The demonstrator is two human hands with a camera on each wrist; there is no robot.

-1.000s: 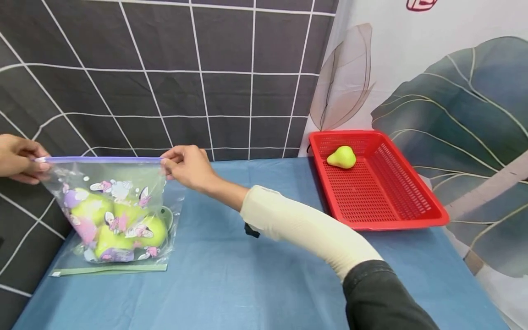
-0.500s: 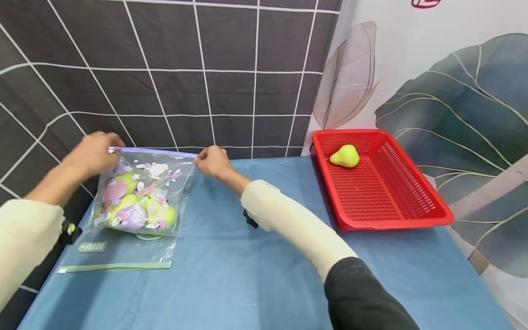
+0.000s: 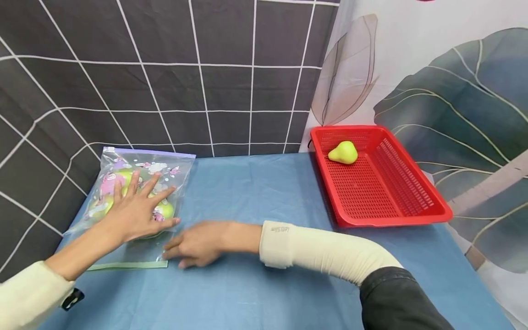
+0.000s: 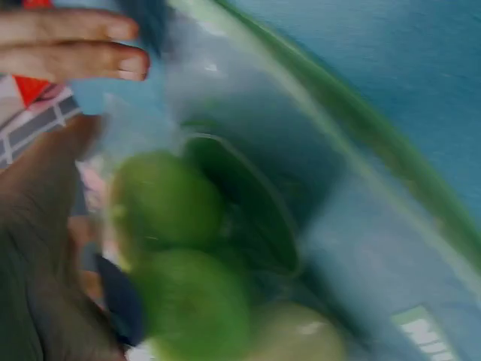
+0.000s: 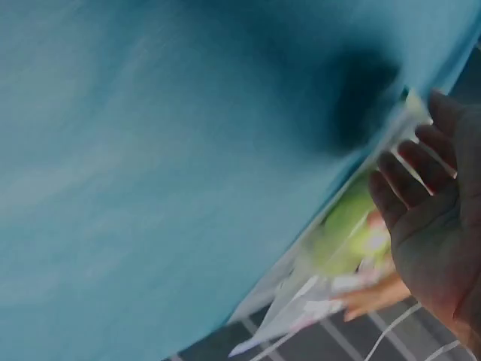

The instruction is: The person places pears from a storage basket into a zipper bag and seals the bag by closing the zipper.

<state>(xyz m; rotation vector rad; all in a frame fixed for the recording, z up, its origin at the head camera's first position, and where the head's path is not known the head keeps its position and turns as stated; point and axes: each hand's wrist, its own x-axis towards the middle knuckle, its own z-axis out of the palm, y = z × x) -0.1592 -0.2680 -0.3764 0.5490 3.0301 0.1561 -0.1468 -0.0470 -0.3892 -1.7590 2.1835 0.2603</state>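
Note:
A clear zip bag with a purple top strip and cartoon prints lies at the table's left. Several green fruits show inside it. My left hand lies over this bag with fingers spread; how firmly it touches, I cannot tell. Beneath sits a second zip bag with a green strip. Beside that strip's right end is my right hand, its fingers loosely bent. No object shows between those fingers in the right wrist view. Blurred green fruits fill the left wrist view.
A red plastic basket stands at the right of the blue-covered table. One yellow-green pear lies in its far left corner. A dark gridded cloth rises behind the table.
Both hands have let go of the purple strip. The fruit bag has come down and shifted right. The left hand has moved onto it; the right hand has moved down toward the green strip.

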